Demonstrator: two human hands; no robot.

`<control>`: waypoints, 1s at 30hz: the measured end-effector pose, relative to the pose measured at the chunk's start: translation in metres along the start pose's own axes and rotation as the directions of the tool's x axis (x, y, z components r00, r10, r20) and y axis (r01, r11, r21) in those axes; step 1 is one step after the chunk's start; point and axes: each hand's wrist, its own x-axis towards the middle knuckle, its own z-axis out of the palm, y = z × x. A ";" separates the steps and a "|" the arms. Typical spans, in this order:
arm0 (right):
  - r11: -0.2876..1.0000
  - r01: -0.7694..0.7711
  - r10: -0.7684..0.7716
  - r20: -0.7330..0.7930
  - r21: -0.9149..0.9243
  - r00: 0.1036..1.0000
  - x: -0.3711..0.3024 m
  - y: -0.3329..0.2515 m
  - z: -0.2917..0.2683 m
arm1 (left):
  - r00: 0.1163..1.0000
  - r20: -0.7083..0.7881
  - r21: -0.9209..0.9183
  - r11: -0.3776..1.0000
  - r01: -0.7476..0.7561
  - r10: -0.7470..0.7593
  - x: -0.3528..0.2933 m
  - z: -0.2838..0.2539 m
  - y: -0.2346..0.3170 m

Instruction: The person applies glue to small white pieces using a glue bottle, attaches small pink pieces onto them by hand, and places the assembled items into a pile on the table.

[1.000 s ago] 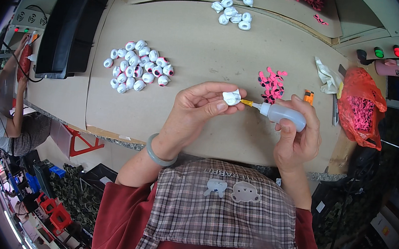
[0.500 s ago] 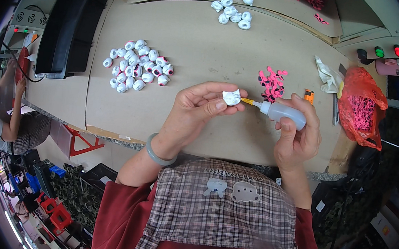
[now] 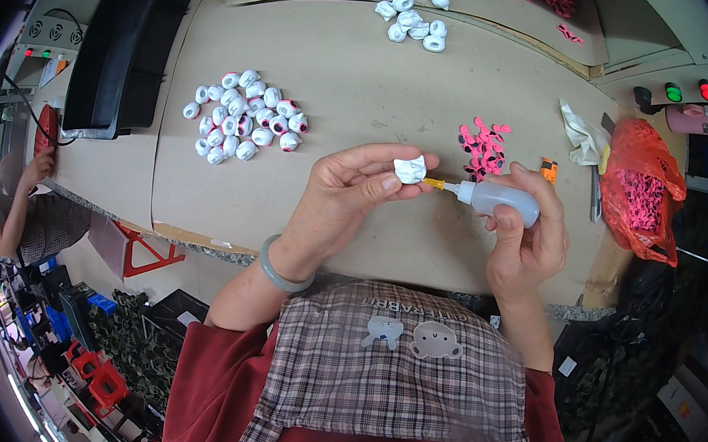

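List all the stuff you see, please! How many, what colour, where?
Table: one, tan, centre
White piece: one, white, above table middle
Squeeze bottle: one, cloudy, yellow-tipped, right of it
White pile: many pieces, some pink-edged, table left
Far white pieces: many, white, far side
Pink-and-black pieces: many, beyond the bottle
Red bag: one, red, right, holding pink pieces
Orange-and-black item: one, left of bag
Crumpled sheet: one, white, by bag
Tray: one, black, left
Red stools: unclear count, lower left
Co-worker: one, grey top, far left
Left hand: one, holding white piece
Right hand: one, holding bottle
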 end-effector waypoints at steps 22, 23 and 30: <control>0.835 -0.508 0.494 0.121 0.210 0.861 -0.006 0.041 -0.024 | 0.997 -0.074 0.013 0.999 -0.035 0.036 0.002 -0.015 0.009; 0.883 -0.469 0.469 0.094 -0.022 0.878 -0.008 0.041 -0.023 | 0.997 -0.074 0.014 0.999 -0.034 0.034 0.002 -0.015 0.009; 0.937 -0.006 0.091 0.227 -0.348 0.970 0.000 0.033 -0.013 | 0.995 -0.091 0.013 0.999 -0.040 0.041 0.002 -0.016 0.009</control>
